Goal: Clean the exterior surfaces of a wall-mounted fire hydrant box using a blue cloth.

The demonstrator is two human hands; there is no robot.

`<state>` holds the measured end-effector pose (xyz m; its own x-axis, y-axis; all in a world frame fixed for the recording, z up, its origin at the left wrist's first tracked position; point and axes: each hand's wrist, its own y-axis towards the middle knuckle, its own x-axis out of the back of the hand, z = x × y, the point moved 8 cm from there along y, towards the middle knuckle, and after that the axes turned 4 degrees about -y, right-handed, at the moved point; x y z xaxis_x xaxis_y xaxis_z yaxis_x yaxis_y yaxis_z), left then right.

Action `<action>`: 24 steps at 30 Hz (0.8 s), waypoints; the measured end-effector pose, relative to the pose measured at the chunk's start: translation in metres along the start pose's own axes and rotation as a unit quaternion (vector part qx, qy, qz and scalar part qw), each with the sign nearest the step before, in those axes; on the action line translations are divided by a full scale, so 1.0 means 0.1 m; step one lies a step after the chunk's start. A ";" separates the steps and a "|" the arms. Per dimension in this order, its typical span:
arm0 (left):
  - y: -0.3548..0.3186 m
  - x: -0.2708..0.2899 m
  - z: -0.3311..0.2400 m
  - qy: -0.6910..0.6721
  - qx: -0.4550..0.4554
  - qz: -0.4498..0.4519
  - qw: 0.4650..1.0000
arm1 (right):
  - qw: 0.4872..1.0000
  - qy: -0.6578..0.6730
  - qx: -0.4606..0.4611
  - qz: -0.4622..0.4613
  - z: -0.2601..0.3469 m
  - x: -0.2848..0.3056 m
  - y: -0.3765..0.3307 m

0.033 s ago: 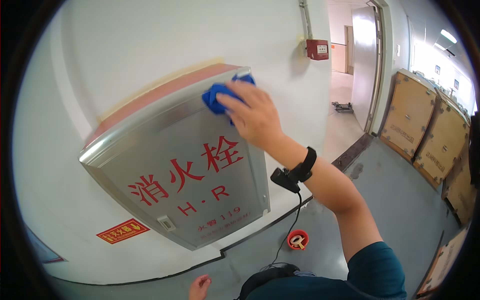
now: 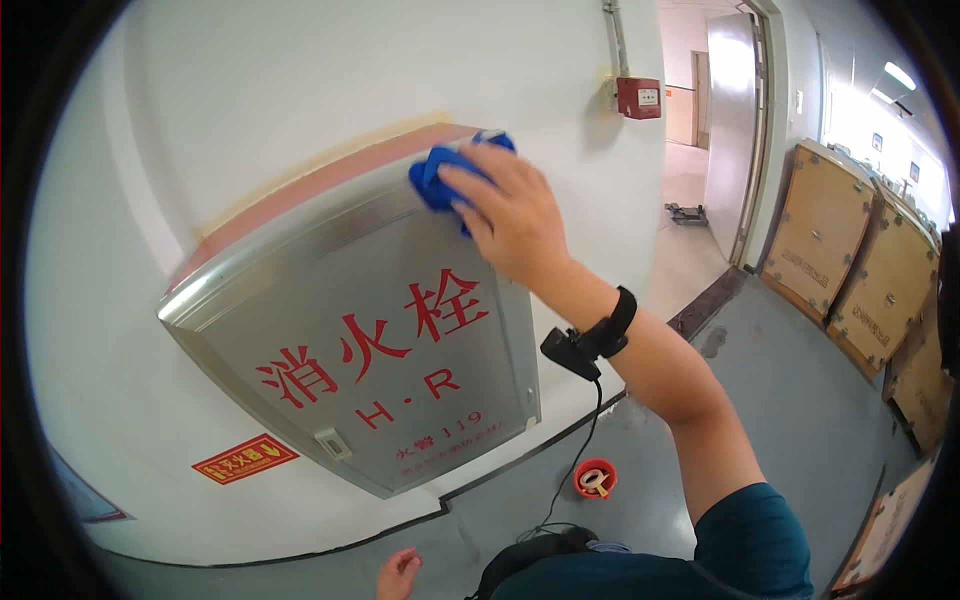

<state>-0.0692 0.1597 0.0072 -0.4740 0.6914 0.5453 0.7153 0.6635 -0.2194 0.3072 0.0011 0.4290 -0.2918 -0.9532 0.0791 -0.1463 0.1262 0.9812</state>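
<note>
My right hand (image 2: 520, 215) is closed on a crumpled blue cloth (image 2: 434, 180), its fingers pressing the cloth against the top right corner of a silver metal wall cabinet (image 2: 290, 285). Red lettering covers the cabinet's front, and a small latch (image 2: 333, 444) sits low on its left side. The cabinet's top face is reddish. Low at the bottom edge, my left hand (image 2: 400, 573) hangs apart from the cabinet with its fingers curled; nothing shows in it.
A black strap with a small device (image 2: 585, 345) and cable circles my right wrist. On the floor stands a red bucket (image 2: 596, 478) with tape inside. A red alarm box (image 2: 638, 97) is on the wall. Wooden crates (image 2: 815, 225) line the right, beside an open door (image 2: 730, 130).
My right hand and the blue cloth have shifted very slightly right and up along the cabinet's top corner. My left hand stays where it was.
</note>
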 end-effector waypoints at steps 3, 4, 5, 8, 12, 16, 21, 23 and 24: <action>0.24 -0.05 1.02 -0.166 -0.001 -0.003 0.986 | 0.998 0.029 -0.047 -0.042 -0.04 -0.01 0.16; 0.24 -0.07 1.06 -0.171 0.003 -0.003 0.985 | 0.997 0.030 -0.057 -0.052 -0.06 -0.01 0.14; 0.24 -0.10 1.09 -0.170 0.004 0.002 0.985 | 0.997 0.034 -0.055 -0.048 -0.03 -0.04 0.11; 0.23 -0.10 1.27 -0.177 0.004 0.000 0.984 | 0.999 0.014 -0.020 -0.045 0.19 -0.15 -0.02; 0.19 -0.09 1.18 -0.181 0.001 0.007 0.983 | 0.998 0.047 -0.007 -0.035 0.57 -0.27 -0.07; 0.10 -0.08 0.88 -0.181 0.033 0.009 0.983 | 0.996 0.075 0.037 -0.029 1.01 -0.45 0.00; 0.07 -0.09 0.92 -0.209 0.025 0.006 0.978 | 0.989 0.112 0.093 -0.008 1.34 -0.58 0.25; 0.07 -0.10 1.01 -0.209 0.017 0.001 0.978 | 0.985 0.125 0.117 0.004 1.40 -0.61 0.31; 0.08 -0.10 1.05 -0.209 0.008 -0.002 0.978 | 0.986 0.118 0.114 0.005 1.36 -0.60 0.33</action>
<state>-0.1129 0.1885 -0.0851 -0.6481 0.7425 0.1694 0.7057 0.6691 -0.2328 0.1915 0.0996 0.4322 -0.0693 -0.9855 0.1546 -0.3607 0.1692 0.9172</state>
